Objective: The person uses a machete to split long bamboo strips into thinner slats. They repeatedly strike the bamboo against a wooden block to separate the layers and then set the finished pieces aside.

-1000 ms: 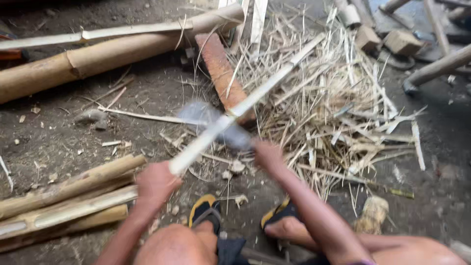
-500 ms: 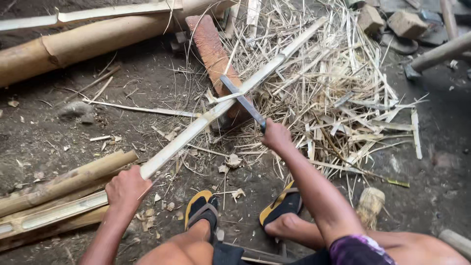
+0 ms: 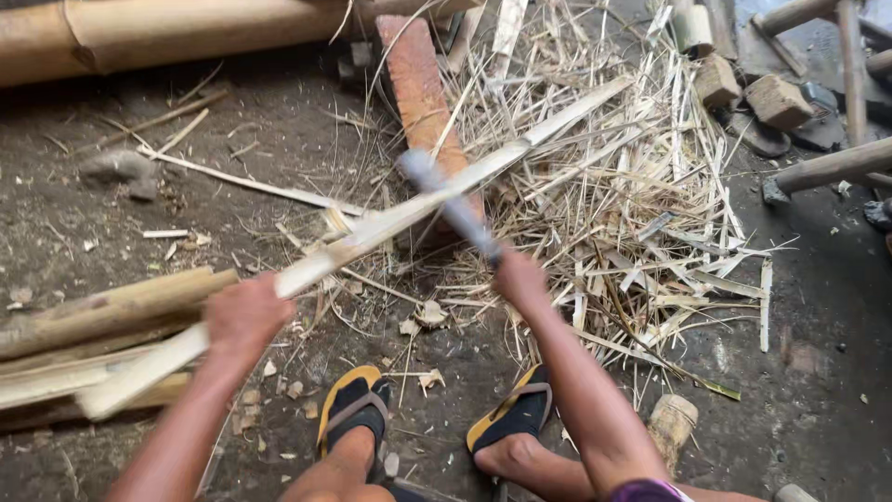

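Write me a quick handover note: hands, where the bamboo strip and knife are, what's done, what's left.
Left hand: shut on the bamboo strip near its close end; the strip runs up and right, across the wood block.
Right hand: shut on the knife handle; the blade is blurred, crossing the strip over the block.
Done: a heap of shavings lies right of the block.
Left: cannot tell how far the strip is trimmed; more split bamboo lies stacked at left, and a thick pole lies along the top.
Feet in sandals sit close below the work.
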